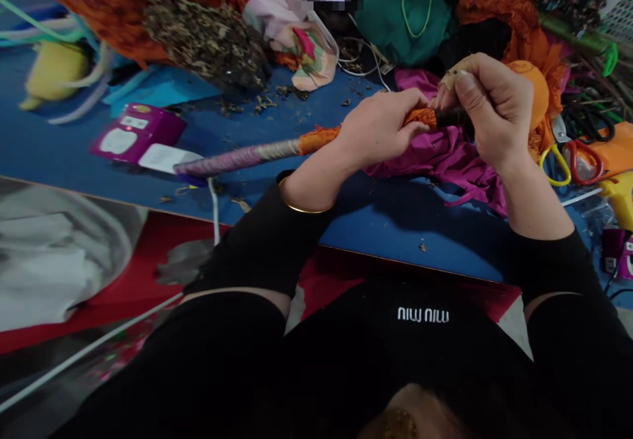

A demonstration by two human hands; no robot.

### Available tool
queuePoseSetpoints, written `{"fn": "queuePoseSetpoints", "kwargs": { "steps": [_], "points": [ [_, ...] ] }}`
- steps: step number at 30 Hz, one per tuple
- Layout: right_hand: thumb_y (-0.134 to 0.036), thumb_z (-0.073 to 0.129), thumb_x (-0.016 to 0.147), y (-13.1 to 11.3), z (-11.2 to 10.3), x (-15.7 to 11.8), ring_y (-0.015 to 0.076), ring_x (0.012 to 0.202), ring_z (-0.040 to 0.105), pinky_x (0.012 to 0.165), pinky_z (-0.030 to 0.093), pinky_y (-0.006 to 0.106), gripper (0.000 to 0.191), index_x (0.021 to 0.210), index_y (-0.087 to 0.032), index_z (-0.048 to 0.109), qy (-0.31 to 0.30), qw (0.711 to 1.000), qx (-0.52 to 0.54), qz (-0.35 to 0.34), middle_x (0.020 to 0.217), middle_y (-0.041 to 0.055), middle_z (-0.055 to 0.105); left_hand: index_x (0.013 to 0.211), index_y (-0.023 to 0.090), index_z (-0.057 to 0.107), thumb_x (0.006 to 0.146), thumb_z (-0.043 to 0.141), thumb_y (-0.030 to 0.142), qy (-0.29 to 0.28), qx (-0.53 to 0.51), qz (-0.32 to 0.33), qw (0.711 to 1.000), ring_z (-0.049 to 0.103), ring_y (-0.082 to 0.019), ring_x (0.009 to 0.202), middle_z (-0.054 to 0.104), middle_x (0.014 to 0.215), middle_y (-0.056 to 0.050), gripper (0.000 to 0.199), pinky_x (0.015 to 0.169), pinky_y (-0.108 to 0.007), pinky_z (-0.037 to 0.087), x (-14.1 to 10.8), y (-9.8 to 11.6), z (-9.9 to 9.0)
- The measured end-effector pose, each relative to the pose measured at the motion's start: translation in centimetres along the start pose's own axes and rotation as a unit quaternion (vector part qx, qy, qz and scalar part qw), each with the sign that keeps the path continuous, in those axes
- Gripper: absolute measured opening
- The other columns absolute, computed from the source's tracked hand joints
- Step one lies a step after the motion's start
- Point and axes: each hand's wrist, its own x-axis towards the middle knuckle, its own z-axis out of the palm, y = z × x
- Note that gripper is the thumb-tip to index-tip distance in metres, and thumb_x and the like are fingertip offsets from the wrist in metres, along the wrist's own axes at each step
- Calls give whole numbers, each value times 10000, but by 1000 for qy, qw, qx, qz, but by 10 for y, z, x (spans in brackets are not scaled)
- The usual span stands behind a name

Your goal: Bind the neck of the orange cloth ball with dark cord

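Observation:
A long thin stick wrapped in purple, grey and orange strips slants across the front of the blue table. My left hand is closed round its orange-wrapped right end, with thumb and fingers near the dark tip. Just to the right, my right hand is raised and closed in a pinch. Between its thumb and forefinger shows a small tan, thin piece, too unclear to name for certain. Beneath both hands lies crumpled magenta cloth. The stick's left end rests by a white-and-purple device.
A purple box-shaped device stands left on the blue table. Orange cloth, dried brown plant bits, a patterned cloth and green cloth crowd the back. Scissors and a yellow glue gun lie right.

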Motion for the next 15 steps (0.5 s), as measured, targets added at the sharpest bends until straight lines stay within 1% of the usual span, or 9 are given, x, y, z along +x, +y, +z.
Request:
{"fn": "queuePoseSetpoints", "kwargs": {
  "steps": [3, 5, 8, 10, 12, 13, 15],
  "points": [
    [-936, 409, 967, 0, 4, 0, 153, 750, 657, 734, 568, 329, 715, 811, -278, 643, 11, 1000, 1, 19, 809, -7, 694, 1294, 246, 724, 1030, 628, 440, -14, 22, -10, 1000, 760, -326, 1122, 816, 1212, -95, 341, 923, -409, 536, -2, 5, -2],
    [-937, 425, 954, 2, 5, 0, 151, 773, 672, 771, 583, 317, 701, 827, -282, 641, 21, 1000, -1, 23, 816, -13, 693, 1317, 240, 714, 1038, 607, 412, -16, 26, -22, 999, 762, -332, 1163, 809, 1233, -96, 344, 950, -412, 543, -3, 10, -3],
    [-877, 468, 991, 7, 7, 1, 157, 814, 687, 821, 591, 306, 638, 831, -280, 624, 30, 999, 8, 21, 835, -8, 705, 1313, 230, 712, 1019, 616, 336, -23, 49, -44, 998, 761, -365, 1213, 806, 1262, -112, 327, 976, -439, 553, -4, 19, -3],
    [-803, 498, 1038, 11, 8, 1, 166, 834, 690, 830, 587, 310, 584, 832, -270, 618, 33, 999, 21, 21, 851, 8, 721, 1330, 221, 702, 999, 619, 290, -26, 77, -56, 995, 758, -406, 1221, 798, 1286, -139, 348, 974, -470, 557, -5, 23, -2],
    [-707, 513, 1088, 14, 8, 1, 176, 829, 686, 813, 584, 318, 521, 823, -266, 598, 40, 999, 20, 31, 863, 20, 735, 1380, 217, 679, 972, 620, 251, -30, 96, -70, 992, 751, -454, 1225, 790, 1288, -158, 414, 971, -502, 555, -5, 26, -1],
    [-643, 517, 1107, 15, 8, 1, 181, 823, 684, 804, 585, 324, 478, 815, -270, 584, 39, 998, 11, 41, 875, 24, 744, 1400, 222, 669, 954, 627, 235, -28, 91, -74, 993, 749, -471, 1222, 790, 1272, -156, 448, 974, -514, 551, -6, 27, 0],
    [-481, 520, 1122, 17, 7, 1, 191, 811, 691, 785, 592, 338, 386, 794, -282, 555, 36, 997, -6, 61, 890, 27, 759, 1417, 213, 668, 916, 655, 192, -4, 28, -61, 998, 743, -502, 1214, 794, 1245, -158, 502, 992, -547, 535, -8, 29, 1]
  ]
}}
